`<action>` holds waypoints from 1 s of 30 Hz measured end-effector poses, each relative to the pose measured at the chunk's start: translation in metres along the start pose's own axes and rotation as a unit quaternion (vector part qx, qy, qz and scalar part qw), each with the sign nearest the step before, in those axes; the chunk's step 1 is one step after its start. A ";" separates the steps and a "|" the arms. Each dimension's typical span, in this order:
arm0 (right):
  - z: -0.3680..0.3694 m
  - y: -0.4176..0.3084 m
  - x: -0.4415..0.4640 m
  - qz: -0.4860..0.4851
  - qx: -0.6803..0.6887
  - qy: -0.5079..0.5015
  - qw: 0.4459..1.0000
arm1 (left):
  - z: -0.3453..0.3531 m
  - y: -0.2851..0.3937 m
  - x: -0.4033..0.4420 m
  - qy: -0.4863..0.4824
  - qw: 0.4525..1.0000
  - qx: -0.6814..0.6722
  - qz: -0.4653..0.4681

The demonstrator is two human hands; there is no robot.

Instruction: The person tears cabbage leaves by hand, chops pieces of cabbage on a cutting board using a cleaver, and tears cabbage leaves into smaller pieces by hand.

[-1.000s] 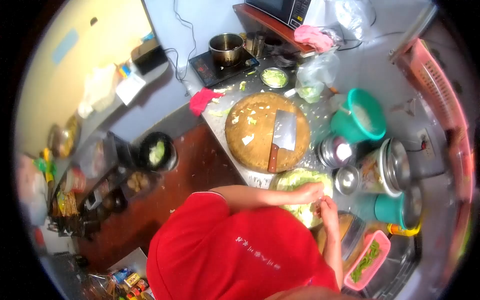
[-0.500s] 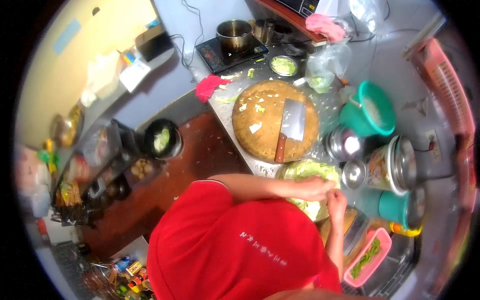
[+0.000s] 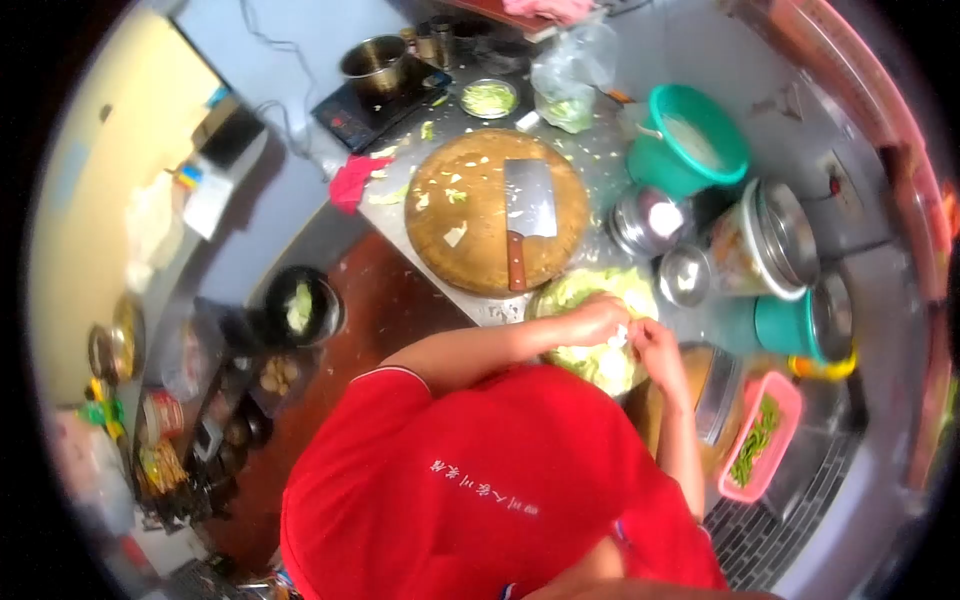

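Note:
Cut pale-green cabbage (image 3: 610,375) fills a round container close to my body. My left hand (image 3: 598,320) is above it, closed with fingertips pinched at a small whitish cabbage piece (image 3: 622,334). From the other side my right hand (image 3: 655,348) meets it, its fingers pinched at the same piece. The fingertips of both hands nearly touch, and the grip is partly hidden. Just beyond the cabbage, a cleaver (image 3: 531,205) with a wooden handle lies on a round wooden chopping board (image 3: 455,215) among cabbage scraps.
An induction cooker (image 3: 345,118) carries a metal pot (image 3: 375,65). A plate of shredded greens (image 3: 490,98) is behind the board. To the right stand a green basin (image 3: 685,145), metal bowls (image 3: 685,275) and a pink basket (image 3: 770,450) with green vegetables. A red cloth (image 3: 352,182) lies at the counter edge.
The camera view has shifted, so the counter appears farther left and higher. My hands stay together over the cabbage; a whitish piece now shows between their fingertips.

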State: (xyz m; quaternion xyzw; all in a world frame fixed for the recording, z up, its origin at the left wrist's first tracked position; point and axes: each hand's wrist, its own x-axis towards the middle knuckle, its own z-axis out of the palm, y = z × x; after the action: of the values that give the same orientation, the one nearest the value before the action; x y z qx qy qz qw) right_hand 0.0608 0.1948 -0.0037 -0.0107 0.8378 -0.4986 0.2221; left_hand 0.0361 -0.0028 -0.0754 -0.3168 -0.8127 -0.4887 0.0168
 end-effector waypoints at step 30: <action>0.007 0.027 -0.012 -0.095 0.013 0.236 0.967 | -0.020 0.002 0.006 -0.097 0.919 -0.291 -0.249</action>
State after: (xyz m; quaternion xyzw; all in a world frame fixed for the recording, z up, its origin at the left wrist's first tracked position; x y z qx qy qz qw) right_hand 0.0797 0.2050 -0.0250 0.0305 0.8550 -0.5168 -0.0305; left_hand 0.0267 -0.0151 -0.0617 -0.1411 -0.6852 -0.6586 -0.2772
